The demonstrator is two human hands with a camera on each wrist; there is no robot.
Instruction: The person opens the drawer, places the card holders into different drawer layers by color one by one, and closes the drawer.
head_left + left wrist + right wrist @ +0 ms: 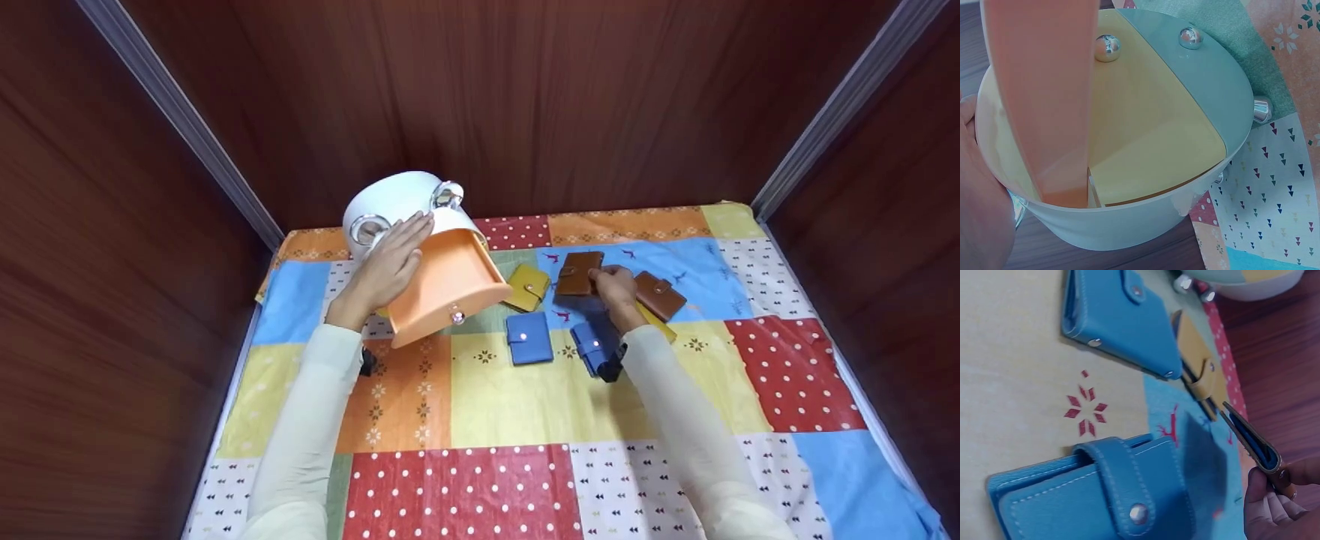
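My right hand (616, 289) pinches a brown snap wallet (580, 273) between thumb and fingers, and a shadow falls on the cloth below it. In the right wrist view the held wallet (1255, 441) is seen edge-on. My left hand (386, 270) rests with straight fingers on the white round drawer box (401, 193). An orange drawer (454, 274) with a clear knob is pulled out of the box. The left wrist view shows a yellow drawer front (1151, 124) and a teal one (1207, 79) beside it, both closed, with round silver knobs.
Two blue wallets (529, 339) lie nearest me on the patchwork cloth (517, 397). A yellow wallet (528, 288) lies beside the drawer. Another brown wallet (660, 296) lies right of my right hand, by a partly hidden yellow one (657, 322). Wooden panels (480, 112) enclose the back and sides.
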